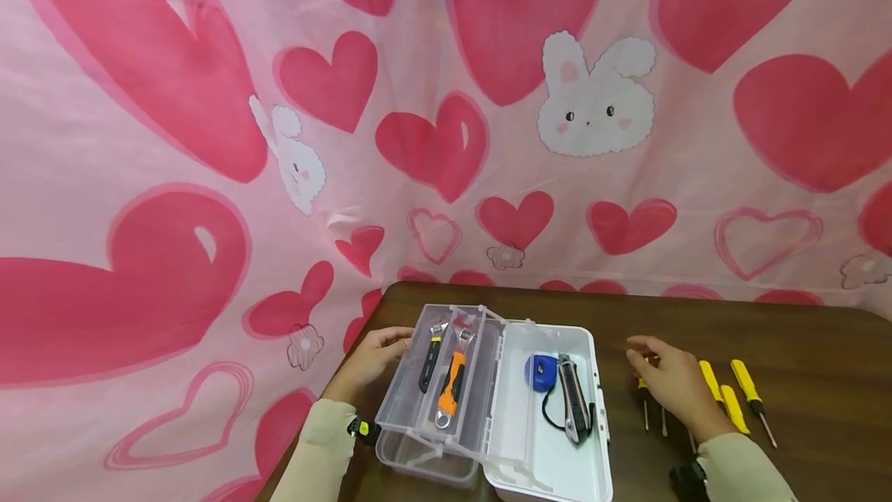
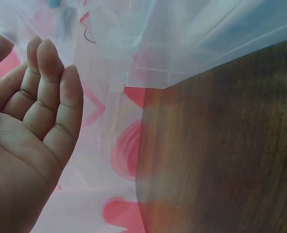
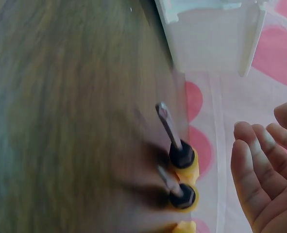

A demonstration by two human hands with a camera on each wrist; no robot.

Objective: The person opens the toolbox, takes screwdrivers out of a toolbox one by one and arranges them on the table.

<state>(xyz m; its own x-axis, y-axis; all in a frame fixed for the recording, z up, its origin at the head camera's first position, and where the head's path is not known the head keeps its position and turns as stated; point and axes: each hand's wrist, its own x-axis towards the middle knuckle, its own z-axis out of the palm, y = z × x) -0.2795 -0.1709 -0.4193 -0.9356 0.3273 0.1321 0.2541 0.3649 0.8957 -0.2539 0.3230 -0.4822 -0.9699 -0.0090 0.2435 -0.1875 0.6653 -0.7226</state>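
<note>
My left hand (image 1: 372, 362) is at the left edge of a clear plastic tray (image 1: 404, 409), its fingers loosely bent; whether they touch it I cannot tell. In that tray lie a black-and-yellow adjustable wrench (image 1: 432, 359) and an orange-handled wrench (image 1: 454, 382). The tray joins a white toolbox (image 1: 516, 401), which holds a blue tape measure (image 1: 542, 372) and a utility knife (image 1: 574, 401). To its right, my right hand (image 1: 676, 386) hovers over several yellow-handled screwdrivers (image 1: 746, 379), partly hiding them. In the right wrist view its fingers (image 3: 252, 170) are relaxed and grip nothing.
Everything stands on a dark brown wooden table (image 1: 822, 362). A pink cloth with hearts and rabbits (image 1: 418, 60) hangs behind the table and along its left side. Another yellow handle (image 1: 734, 409) lies beside the right wrist.
</note>
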